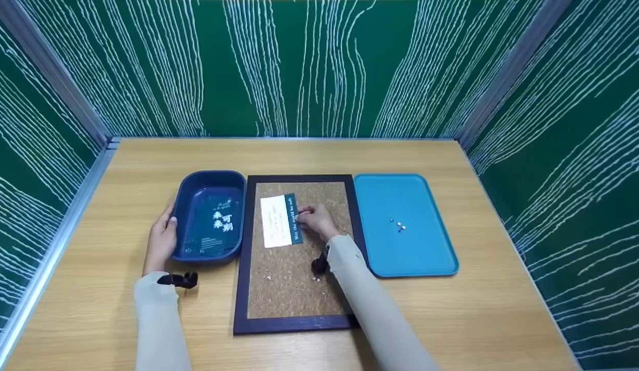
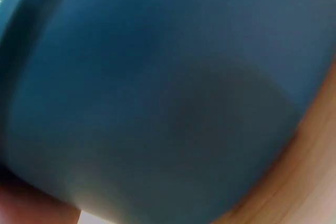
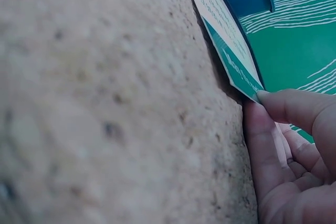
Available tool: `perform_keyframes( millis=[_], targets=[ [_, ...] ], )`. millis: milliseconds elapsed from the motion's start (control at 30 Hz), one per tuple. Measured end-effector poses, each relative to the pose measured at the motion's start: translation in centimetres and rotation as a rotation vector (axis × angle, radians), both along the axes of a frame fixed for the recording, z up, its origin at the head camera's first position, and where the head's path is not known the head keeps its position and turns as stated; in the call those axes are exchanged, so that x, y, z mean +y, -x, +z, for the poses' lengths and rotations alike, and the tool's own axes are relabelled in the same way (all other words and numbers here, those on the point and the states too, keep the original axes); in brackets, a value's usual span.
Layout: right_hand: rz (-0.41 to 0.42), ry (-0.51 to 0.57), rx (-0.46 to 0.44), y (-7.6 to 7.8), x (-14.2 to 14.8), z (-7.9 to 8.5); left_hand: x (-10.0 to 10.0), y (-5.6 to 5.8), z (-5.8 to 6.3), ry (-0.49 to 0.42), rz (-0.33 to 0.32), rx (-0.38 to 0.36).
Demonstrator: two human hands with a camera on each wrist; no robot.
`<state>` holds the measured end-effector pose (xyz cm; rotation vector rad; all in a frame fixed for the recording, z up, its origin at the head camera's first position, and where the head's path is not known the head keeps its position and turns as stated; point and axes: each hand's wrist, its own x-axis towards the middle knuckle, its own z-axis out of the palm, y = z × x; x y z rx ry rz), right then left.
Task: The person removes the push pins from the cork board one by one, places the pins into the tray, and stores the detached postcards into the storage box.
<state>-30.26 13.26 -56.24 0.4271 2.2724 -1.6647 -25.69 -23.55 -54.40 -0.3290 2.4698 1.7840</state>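
Observation:
My right hand (image 1: 319,221) pinches the right edge of a white and green printed card (image 1: 277,220) between thumb and forefinger. The card lies over a cork board (image 1: 299,293) with a dark frame; in the right wrist view the card's held corner (image 3: 244,80) stands slightly off the cork. On the left, my left hand (image 1: 162,238) holds the side of a dark blue plastic bin (image 1: 180,216), the thumb at its rim. Inside the bin lie green cards (image 1: 216,221) with white lettering. The bin's blurred wall (image 2: 157,103) fills most of the left wrist view.
A light blue tray (image 1: 409,252) beside the board's right edge carries several small pins (image 1: 400,225). Small shiny bits (image 1: 317,279) are on the lower cork. The wooden table (image 1: 479,309) meets green walls with white lines (image 1: 319,67) at the back and sides.

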Motion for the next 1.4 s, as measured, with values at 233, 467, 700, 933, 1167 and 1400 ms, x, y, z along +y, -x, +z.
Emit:
perform_keyframes(
  millis=[233, 467, 700, 933, 1167, 1400],
  targets=[
    [-0.003, -0.009, -0.002, -0.2, 0.0, 0.0, 0.2, 0.1, -0.3, -0.106, 0.042, -0.058],
    [-0.004, 0.002, 0.040, -0.3, -0.2, -0.1, 0.3, 0.0, -0.2, -0.130, 0.053, -0.064],
    [0.003, 0.008, 0.068, -0.4, -0.2, -0.3, 0.3, -0.2, -0.2, -0.123, 0.069, -0.051],
    [-0.010, 0.057, 0.054, -0.3, 0.2, -0.3, 0.5, -0.1, -0.1, -0.115, 0.067, -0.060],
    [-0.013, 0.140, 0.050, -0.2, 0.7, -0.1, 0.4, 0.0, -0.1, -0.101, 0.060, -0.071],
    [-0.029, 0.220, 0.010, -0.1, 0.8, 0.4, 0.4, 0.1, -0.2, -0.062, 0.057, -0.049]
  ],
)
